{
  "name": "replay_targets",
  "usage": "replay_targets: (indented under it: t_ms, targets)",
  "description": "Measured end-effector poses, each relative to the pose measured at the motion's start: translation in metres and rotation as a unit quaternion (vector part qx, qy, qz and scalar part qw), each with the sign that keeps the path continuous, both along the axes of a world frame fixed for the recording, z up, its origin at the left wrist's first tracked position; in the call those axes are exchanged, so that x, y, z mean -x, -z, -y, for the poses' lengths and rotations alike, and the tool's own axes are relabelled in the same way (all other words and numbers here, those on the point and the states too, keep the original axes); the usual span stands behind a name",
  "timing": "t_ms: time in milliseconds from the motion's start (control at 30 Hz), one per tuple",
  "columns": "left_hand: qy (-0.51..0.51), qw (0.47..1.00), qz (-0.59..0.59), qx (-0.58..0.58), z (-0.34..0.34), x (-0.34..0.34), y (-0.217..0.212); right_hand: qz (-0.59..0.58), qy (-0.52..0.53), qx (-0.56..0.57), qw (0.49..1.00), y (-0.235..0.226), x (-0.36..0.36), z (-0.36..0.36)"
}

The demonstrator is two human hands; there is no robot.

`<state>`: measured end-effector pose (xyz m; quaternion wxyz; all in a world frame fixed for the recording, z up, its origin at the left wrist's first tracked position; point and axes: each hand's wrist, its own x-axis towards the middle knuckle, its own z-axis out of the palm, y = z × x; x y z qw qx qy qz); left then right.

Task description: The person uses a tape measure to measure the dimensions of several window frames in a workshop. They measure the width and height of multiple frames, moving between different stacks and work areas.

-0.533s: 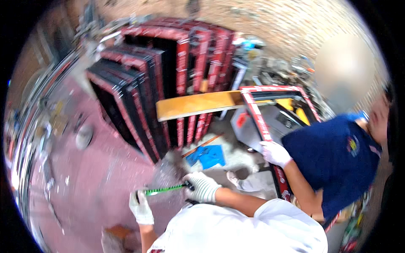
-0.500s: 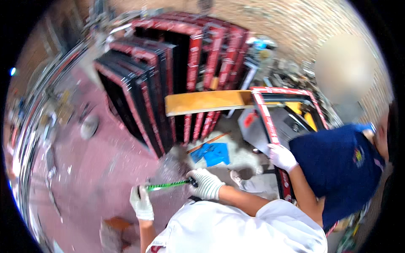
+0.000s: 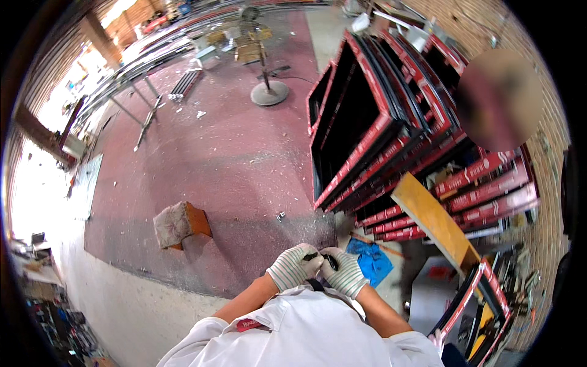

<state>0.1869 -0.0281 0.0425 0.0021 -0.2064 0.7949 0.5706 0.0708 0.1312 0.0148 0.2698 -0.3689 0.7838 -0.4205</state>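
Observation:
In front of my white shirt, my two gloved hands are brought together. My right hand (image 3: 345,270), in a striped white glove, is closed round the black tape measure (image 3: 331,262), mostly covered by the fingers. My left hand (image 3: 292,267) is closed beside it, its fingertips meeting the dark end of the tool; exactly what they pinch is hidden. No green blade shows between the hands. Just beyond my right hand a crumpled blue sheet (image 3: 370,262) lies on the floor.
Red-and-black frames (image 3: 361,122) lean in stacks at the right. A yellow-brown board (image 3: 435,221) juts out by another frame (image 3: 489,293) at the lower right. A padded stool (image 3: 182,226) stands left on the red floor (image 3: 244,177); a round-based stand (image 3: 269,93) is farther off.
My hands have come together, and the green tape blade stretched between them is no longer visible. The view has swung left, and the co-worker at the right is now mostly out of it.

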Motion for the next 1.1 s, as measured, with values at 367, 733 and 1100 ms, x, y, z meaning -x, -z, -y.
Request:
replay_targets:
  t_ms: [367, 733, 1100]
  targets:
    - [-0.075, 0.992, -0.052, -0.088, 0.171, -0.031, 0.024, 0.04, 0.002, -0.02, 0.999, 0.002, -0.024, 0.182]
    - [-0.431, 0.887, -0.168, -0.01, 0.403, -0.187, 0.007, -0.12, -0.161, -0.017, 0.979, 0.016, -0.062, 0.409]
    - [-0.614, 0.74, -0.237, -0.135, 0.546, -0.256, 0.045, -0.126, -0.333, -0.094, 0.93, 0.027, -0.074, 0.625]
